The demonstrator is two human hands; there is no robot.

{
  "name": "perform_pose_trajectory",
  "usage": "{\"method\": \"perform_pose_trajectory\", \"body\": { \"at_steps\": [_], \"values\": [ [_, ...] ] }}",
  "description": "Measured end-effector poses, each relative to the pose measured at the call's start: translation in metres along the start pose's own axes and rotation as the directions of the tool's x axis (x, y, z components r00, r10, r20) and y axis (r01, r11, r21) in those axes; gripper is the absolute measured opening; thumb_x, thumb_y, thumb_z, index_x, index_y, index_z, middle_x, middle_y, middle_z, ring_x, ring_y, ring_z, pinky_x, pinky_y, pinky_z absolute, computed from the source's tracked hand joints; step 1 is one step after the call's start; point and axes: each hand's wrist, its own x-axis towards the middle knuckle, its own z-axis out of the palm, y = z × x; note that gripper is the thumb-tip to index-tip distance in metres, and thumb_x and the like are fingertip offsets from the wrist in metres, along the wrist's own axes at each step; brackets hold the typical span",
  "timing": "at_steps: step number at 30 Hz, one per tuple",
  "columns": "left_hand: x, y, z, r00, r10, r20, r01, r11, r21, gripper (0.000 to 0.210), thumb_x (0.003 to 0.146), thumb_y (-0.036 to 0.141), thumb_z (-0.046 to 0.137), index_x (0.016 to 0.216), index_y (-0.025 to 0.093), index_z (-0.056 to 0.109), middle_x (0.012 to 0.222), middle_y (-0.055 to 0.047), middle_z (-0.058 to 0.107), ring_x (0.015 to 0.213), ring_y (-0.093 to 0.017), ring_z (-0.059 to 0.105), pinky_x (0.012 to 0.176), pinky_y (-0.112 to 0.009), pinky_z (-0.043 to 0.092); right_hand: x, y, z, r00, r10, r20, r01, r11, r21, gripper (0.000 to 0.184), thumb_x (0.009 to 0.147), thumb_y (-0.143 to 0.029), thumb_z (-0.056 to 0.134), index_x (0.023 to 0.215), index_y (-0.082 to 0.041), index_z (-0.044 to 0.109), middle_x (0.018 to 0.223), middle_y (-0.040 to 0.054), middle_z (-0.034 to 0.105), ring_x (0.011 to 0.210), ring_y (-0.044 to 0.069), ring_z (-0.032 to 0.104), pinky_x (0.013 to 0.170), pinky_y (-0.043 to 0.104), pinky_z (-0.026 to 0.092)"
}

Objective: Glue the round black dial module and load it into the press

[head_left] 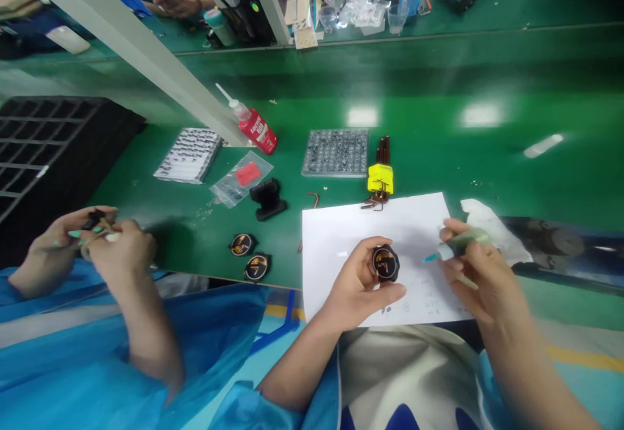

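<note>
My left hand (358,284) is closed around a round black piece like a watch case (385,262), its gold-and-black face turned up. The piece is held above a white sheet of paper (336,238) with faint handwriting near its lower edge. My right hand (487,277) grips a small greenish squeeze bottle (458,245) with a pale collar and a blue nozzle. That nozzle points left toward the round piece, apart from it. Two similar round black pieces, one upper (242,244) and one lower (257,266), lie on the green table left of the paper.
A yellow hex key holder (380,178) touches the paper's top edge. Beyond are a clear compartment box (335,152) and a red Loctite bottle (258,131). Crumpled white tissue (494,228) lies right. At left, a co-worker's hands (119,248) work near a black crate (53,151).
</note>
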Motion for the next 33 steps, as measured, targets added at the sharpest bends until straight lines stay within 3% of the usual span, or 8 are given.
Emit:
{"method": "perform_pose_trajectory", "body": {
  "at_steps": [3, 7, 9, 18, 22, 27, 30, 33],
  "values": [
    [-0.002, -0.002, 0.005, 0.999, -0.038, 0.009, 0.038, 0.999, 0.037, 0.066, 0.079, 0.032, 0.092, 0.129, 0.023, 0.05, 0.095, 0.001, 0.053, 0.074, -0.009, 0.05, 0.062, -0.018, 0.042, -0.008, 0.013, -0.003, 0.999, -0.027, -0.044, 0.031, 0.996, 0.083, 0.041, 0.079, -0.065, 0.086, 0.089, -0.028, 0.072, 0.09, 0.0012, 0.065, 0.052, 0.008, 0.047, 0.039, 0.018, 0.035],
    [-0.004, -0.004, 0.007, 0.996, -0.089, -0.021, 0.091, 0.983, 0.159, 0.051, 0.088, 0.025, 0.08, 0.127, 0.024, 0.047, 0.094, 0.002, 0.05, 0.072, -0.009, 0.048, 0.06, -0.018, 0.04, -0.017, 0.021, -0.004, 0.996, -0.089, 0.028, 0.085, 0.989, 0.122, 0.033, 0.096, -0.066, 0.068, 0.095, -0.032, 0.071, 0.064, -0.0043, 0.05, 0.045, 0.011, 0.047, 0.041, 0.021, 0.041],
    [-0.004, -0.003, 0.008, 0.996, -0.088, -0.018, 0.09, 0.968, 0.233, 0.046, 0.09, 0.02, 0.076, 0.125, 0.024, 0.047, 0.094, 0.003, 0.05, 0.072, -0.009, 0.048, 0.061, -0.018, 0.041, -0.022, 0.021, -0.007, 0.988, -0.131, 0.084, 0.12, 0.985, 0.124, 0.028, 0.099, -0.06, 0.067, 0.102, -0.033, 0.073, 0.06, -0.0045, 0.051, 0.046, 0.013, 0.052, 0.045, 0.023, 0.045],
    [-0.004, 0.001, 0.009, 0.998, -0.06, -0.013, 0.061, 0.935, 0.348, 0.044, 0.087, 0.014, 0.074, 0.121, 0.024, 0.048, 0.093, 0.002, 0.053, 0.074, -0.01, 0.053, 0.063, -0.018, 0.045, -0.039, 0.034, -0.009, 0.943, -0.325, 0.071, 0.333, 0.927, -0.171, 0.01, 0.102, -0.031, 0.068, 0.104, -0.024, 0.075, 0.069, 0.0002, 0.065, 0.049, 0.014, 0.061, 0.044, 0.022, 0.052],
    [-0.005, 0.002, 0.01, 0.994, -0.097, -0.058, 0.112, 0.922, 0.37, 0.042, 0.087, 0.018, 0.076, 0.119, 0.025, 0.049, 0.091, 0.002, 0.056, 0.07, -0.01, 0.054, 0.056, -0.018, 0.042, -0.045, 0.042, -0.008, 0.929, -0.365, 0.062, 0.369, 0.901, -0.226, 0.012, 0.101, -0.029, 0.068, 0.112, -0.029, 0.074, 0.089, 0.0027, 0.072, 0.061, 0.013, 0.064, 0.055, 0.023, 0.056],
    [-0.005, 0.005, 0.01, 0.989, -0.125, -0.077, 0.145, 0.915, 0.376, 0.042, 0.087, 0.02, 0.077, 0.118, 0.025, 0.049, 0.09, 0.002, 0.057, 0.067, -0.01, 0.054, 0.053, -0.019, 0.042, -0.048, 0.047, -0.012, 0.917, -0.389, 0.082, 0.397, 0.88, -0.261, 0.021, 0.101, -0.024, 0.066, 0.12, -0.03, 0.073, 0.098, 0.005, 0.074, 0.083, 0.019, 0.068, 0.061, 0.027, 0.057],
    [-0.006, 0.005, 0.011, 0.987, -0.133, -0.093, 0.159, 0.911, 0.381, 0.042, 0.086, 0.02, 0.077, 0.118, 0.025, 0.05, 0.09, 0.002, 0.057, 0.068, -0.011, 0.054, 0.054, -0.019, 0.043, -0.048, 0.047, -0.012, 0.903, -0.415, 0.111, 0.43, 0.869, -0.245, 0.023, 0.101, -0.022, 0.065, 0.122, -0.03, 0.071, 0.089, 0.0044, 0.073, 0.083, 0.021, 0.069, 0.068, 0.033, 0.06],
    [-0.007, 0.004, 0.011, 0.986, -0.134, -0.1, 0.162, 0.909, 0.385, 0.043, 0.086, 0.02, 0.078, 0.12, 0.025, 0.051, 0.091, 0.001, 0.057, 0.069, -0.011, 0.054, 0.056, -0.019, 0.044, -0.047, 0.044, -0.011, 0.897, -0.419, 0.141, 0.441, 0.871, -0.214, 0.02, 0.102, -0.024, 0.064, 0.12, -0.03, 0.071, 0.077, 0.0024, 0.068, 0.072, 0.021, 0.067, 0.062, 0.033, 0.057]
  ]
}}
